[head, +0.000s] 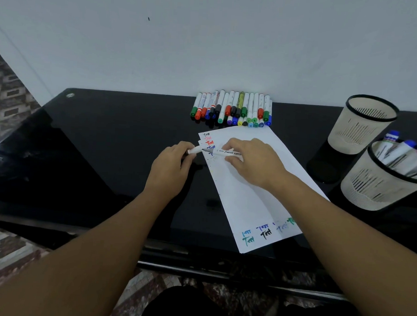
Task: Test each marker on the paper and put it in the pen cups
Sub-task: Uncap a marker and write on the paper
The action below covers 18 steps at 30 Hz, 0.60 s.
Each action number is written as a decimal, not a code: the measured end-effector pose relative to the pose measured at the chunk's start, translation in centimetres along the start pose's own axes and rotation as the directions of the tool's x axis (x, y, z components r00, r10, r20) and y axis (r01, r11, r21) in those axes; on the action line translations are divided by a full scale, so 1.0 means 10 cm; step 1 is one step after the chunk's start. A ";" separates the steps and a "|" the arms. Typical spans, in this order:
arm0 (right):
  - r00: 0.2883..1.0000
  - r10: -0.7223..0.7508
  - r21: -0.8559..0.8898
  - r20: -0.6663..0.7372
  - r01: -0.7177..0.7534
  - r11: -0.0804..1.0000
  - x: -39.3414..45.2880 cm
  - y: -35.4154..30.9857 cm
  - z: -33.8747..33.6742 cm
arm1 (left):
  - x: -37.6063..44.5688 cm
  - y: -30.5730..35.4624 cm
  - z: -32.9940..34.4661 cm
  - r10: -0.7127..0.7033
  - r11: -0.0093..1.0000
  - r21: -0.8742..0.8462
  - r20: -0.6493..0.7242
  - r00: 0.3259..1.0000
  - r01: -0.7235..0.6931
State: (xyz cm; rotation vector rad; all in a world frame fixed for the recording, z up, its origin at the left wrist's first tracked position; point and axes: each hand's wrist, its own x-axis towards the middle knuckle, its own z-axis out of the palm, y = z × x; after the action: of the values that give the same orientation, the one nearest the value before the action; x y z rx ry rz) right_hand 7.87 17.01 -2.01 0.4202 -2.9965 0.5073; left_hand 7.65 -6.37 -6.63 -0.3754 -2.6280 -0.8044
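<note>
Right hand (pixel 252 159) gripped a white-barrelled marker (pixel 224 152), tip bare, over the white paper sheets (pixel 248 194) on the glossy black table (pixel 108 142); left hand (pixel 171 166) pinched its white cap (pixel 194 149) just beside the tip. Loads more capped markers (pixel 231 109) piled against the wall; two cream mesh pen cups, far one (pixel 363 125), near one (pixel 381 185) holding a few markers.

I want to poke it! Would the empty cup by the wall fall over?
Probably yes. The empty cup looks like thin slotted plastic with nothing inside, so it is likely light. It is tall, and the table looks glossy, so it may slide first, then tip.
</note>
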 end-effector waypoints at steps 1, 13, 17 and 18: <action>1.000 -0.009 -0.025 -0.015 0.009 1.000 0.00 0.00 -0.02 | 0.00 0.00 0.00 0.005 1.000 -0.004 -0.002 1.000 -0.005; 0.990 -0.138 -0.070 -0.015 0.136 0.988 0.05 -0.10 -0.01 | -0.04 0.04 -0.02 0.138 0.990 0.024 0.007 0.990 -0.138; 0.976 -0.218 -0.058 0.019 0.218 0.974 0.02 -0.11 -0.03 | -0.07 0.10 -0.06 0.167 0.986 0.006 0.030 0.986 -0.167; 0.974 -0.224 -0.048 0.036 0.226 0.973 0.01 -0.11 -0.03 | -0.07 0.12 -0.07 0.170 0.985 -0.012 0.037 0.985 -0.169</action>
State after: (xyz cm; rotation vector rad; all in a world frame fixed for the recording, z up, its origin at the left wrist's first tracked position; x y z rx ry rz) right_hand 8.11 16.07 -1.31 0.7580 -2.9306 0.4047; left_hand 8.93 -5.94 -5.79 -0.6131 -2.5843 -0.7594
